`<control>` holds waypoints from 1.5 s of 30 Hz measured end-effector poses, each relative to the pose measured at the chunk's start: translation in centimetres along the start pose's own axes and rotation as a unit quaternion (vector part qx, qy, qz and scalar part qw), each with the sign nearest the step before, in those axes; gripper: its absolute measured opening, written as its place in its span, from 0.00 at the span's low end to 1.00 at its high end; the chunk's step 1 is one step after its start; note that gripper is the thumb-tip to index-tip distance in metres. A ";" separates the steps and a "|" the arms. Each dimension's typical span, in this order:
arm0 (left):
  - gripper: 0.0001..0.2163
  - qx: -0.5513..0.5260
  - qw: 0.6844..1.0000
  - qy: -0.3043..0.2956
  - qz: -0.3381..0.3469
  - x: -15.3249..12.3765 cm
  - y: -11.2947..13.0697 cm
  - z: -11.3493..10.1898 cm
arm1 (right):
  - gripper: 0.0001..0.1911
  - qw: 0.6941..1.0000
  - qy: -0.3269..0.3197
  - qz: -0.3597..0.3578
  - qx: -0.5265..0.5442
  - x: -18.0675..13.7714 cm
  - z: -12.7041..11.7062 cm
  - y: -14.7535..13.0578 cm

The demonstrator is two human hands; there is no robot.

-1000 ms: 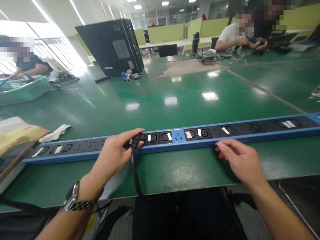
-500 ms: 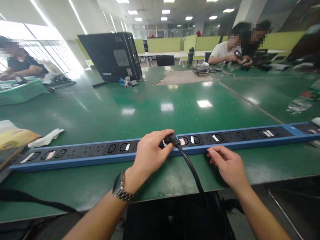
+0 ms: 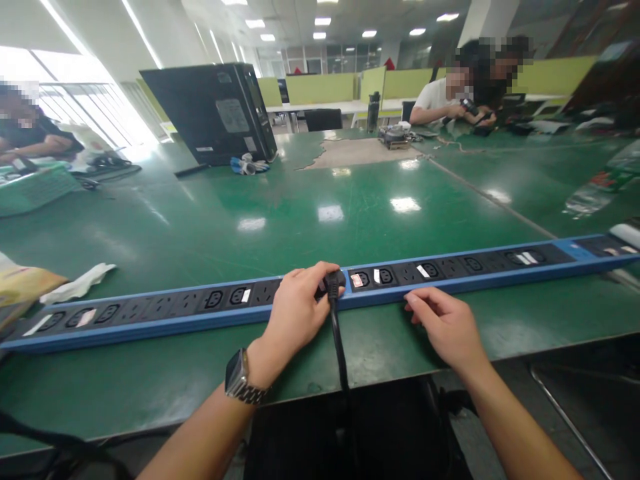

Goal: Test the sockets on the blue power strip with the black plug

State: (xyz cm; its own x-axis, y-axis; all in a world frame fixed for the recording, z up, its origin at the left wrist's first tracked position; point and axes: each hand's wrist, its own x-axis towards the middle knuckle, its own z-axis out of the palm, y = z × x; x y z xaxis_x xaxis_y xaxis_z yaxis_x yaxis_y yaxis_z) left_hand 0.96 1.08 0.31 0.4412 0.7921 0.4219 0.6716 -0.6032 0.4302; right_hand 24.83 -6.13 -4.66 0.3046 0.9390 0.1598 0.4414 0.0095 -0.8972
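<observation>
A long blue power strip point(image 3: 150, 325) with black sockets, some with white or pink stickers, lies across the table near its front edge. My left hand point(image 3: 300, 300), with a watch point(image 3: 240, 377) on the wrist, grips a black power plug point(image 3: 331, 283) over the strip's middle. Whether the plug sits fully in a socket is hidden by my fingers. Its black cable point(image 3: 340, 353) hangs over the table's edge. My right hand point(image 3: 450, 323) is just in front of the strip, right of the plug, its fingers curled with nothing visible in them.
The green table point(image 3: 280, 213) bears a black computer case point(image 3: 200, 113), gloves point(image 3: 249, 165), a green basket point(image 3: 40, 187), a plastic bottle point(image 3: 597, 190) and white tissue point(image 3: 77, 283). People sit at the far left and far right. A black cable point(image 3: 45, 433) crosses the lower left.
The plug in my left hand has turned, and its cable, slanting to the right before, hangs nearly straight down. The view has shifted slightly. My right hand stays near the strip.
</observation>
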 end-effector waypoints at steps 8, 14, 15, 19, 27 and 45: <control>0.14 -0.067 0.980 0.188 0.030 1.3 1.2 -0.9 | 0.19 0.995 0.016 -0.001 0.102 0.0 -0.3 -2.5; 0.33 -0.117 0.980 0.048 0.154 2.1 6.0 1.2 | 0.22 0.982 -0.064 -0.124 -0.125 1.0 -3.1 -8.8; 0.36 -0.130 0.980 0.043 0.142 2.1 6.0 1.3 | 0.19 0.975 -0.050 -0.124 -0.175 1.7 -3.8 -8.8; 0.34 -0.036 0.996 0.047 0.074 1.4 2.8 0.6 | 0.20 0.953 -0.074 -0.113 -0.272 5.3 -5.5 -7.0; 0.19 0.135 0.990 -0.030 -0.001 0.0 -0.8 0.7 | 0.13 0.876 -0.138 -0.188 -0.422 7.7 -4.2 -7.1; 0.19 0.157 0.987 -0.008 0.010 -0.3 -0.3 1.2 | 0.14 0.898 -0.233 -0.152 -0.340 8.8 -4.5 -6.9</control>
State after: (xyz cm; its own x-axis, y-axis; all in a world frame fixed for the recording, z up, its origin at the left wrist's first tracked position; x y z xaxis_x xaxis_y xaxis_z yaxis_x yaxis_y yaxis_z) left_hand 1.37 1.15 -0.87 0.4638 0.7838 0.4131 0.8135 -0.5614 0.1518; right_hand 28.26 0.56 4.80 -0.2340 0.9720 0.0227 0.9065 0.2266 -0.3564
